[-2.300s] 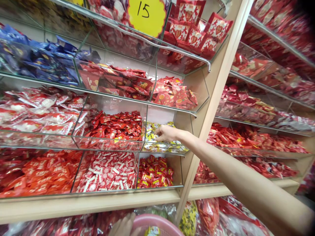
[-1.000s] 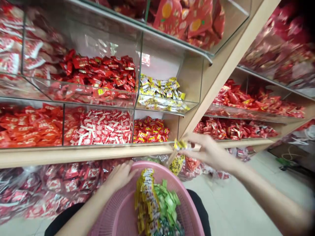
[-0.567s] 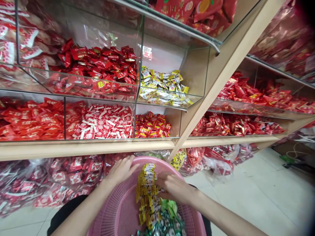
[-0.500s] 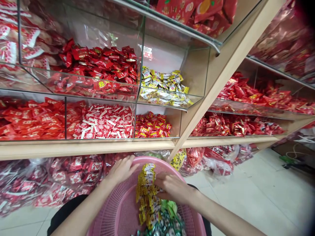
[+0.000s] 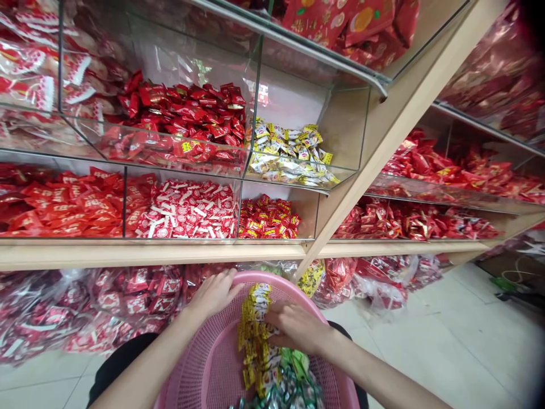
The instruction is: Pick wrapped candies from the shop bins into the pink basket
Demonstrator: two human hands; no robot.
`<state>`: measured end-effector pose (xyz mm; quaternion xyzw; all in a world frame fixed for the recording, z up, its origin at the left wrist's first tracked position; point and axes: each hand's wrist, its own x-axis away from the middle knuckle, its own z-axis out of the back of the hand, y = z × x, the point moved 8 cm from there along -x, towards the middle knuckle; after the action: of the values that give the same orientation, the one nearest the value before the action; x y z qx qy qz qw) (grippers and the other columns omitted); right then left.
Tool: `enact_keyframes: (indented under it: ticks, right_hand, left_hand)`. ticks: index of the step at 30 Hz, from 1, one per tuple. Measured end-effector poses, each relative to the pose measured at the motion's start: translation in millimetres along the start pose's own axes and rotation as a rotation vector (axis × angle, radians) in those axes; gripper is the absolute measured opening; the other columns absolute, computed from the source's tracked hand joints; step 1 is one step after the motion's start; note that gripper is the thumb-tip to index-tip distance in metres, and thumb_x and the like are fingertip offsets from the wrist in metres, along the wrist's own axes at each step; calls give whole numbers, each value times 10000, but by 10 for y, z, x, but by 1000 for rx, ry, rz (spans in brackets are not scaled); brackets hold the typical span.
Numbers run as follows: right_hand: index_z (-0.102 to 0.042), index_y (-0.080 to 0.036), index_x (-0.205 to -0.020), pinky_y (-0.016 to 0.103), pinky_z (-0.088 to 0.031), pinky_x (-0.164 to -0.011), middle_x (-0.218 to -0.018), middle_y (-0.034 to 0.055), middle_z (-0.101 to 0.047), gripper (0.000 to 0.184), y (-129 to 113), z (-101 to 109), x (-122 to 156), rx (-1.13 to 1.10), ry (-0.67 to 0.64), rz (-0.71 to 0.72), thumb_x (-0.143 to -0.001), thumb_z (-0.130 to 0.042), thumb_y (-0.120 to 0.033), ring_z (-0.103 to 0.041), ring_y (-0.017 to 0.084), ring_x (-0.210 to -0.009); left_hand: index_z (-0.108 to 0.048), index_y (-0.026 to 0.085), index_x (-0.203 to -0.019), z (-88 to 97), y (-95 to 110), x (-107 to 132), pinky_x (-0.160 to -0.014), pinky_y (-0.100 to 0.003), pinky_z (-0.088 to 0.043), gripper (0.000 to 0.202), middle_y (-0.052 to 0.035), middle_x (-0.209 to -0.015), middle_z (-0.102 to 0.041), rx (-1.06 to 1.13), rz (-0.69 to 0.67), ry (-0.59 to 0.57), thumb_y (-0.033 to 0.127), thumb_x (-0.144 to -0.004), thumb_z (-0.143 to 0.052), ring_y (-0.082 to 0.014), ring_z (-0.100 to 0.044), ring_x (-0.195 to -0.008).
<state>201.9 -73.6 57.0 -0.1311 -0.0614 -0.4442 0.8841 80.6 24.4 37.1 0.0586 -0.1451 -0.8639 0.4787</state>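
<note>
A pink plastic basket stands low in front of me. My left hand grips its far left rim, thumb along the edge. Inside, on the right side, my right hand has its fingers curled into a row of yellow-and-white wrapped candies. Its fingertips are partly hidden among the wrappers. Below that hand lie green-wrapped candies and dark green, shiny wrapped candies, partly cut off by the lower frame edge.
Wooden shelving with clear-fronted bins crosses the view. One bin holds yellow-and-white candies; others hold red-wrapped candies. Plastic bags of red packets lie beneath. Pale floor tiles spread to the right.
The view has swung slightly left, so the shelves sit a little further right in the picture. Both hands keep nearly the same places at the basket.
</note>
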Motion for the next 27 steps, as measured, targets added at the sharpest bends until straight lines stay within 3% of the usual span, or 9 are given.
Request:
enact_keyframes:
  ticks: [10,18,22,27]
  right_hand:
    - [-586,-173,-811,240,-366,-649,-854,17,-612,137,68,-63,-46,-129,58,13,-748,-638,-283,-538,149,-776]
    - [-613,-174,-847,243,-385,-676,-831,28,-609,233,111,64,-100,-233,86,26,-790,-611,-400,-544,159,-791]
    - [-611,-173,-864,262,-401,-704,-847,40,-618,277,183,123,-136,-196,137,-10,-808,-576,-442,-558,179,-817]
    - [-594,-190,-922,280,-415,-721,-945,58,-612,236,203,47,-174,-82,184,-89,-824,-567,-403,-566,202,-892]
  left_hand:
    - [-475,168,-1184,3,4,5,-775,-359,-444,442,-121,-1067,-638,-41,0,13,463,-913,-287,-274,-618,-947]
    - [-454,159,-1216,-24,-19,-5,-797,-368,-448,454,-124,-1091,-633,-46,3,27,458,-913,-295,-278,-613,-973]
    - [-475,168,-1177,-26,-19,-5,-781,-366,-455,442,-115,-1049,-647,-49,-9,36,467,-913,-286,-275,-624,-942]
    - [-469,158,-1196,-23,-10,9,-800,-372,-454,456,-126,-1080,-639,-54,-20,59,466,-915,-285,-278,-619,-964]
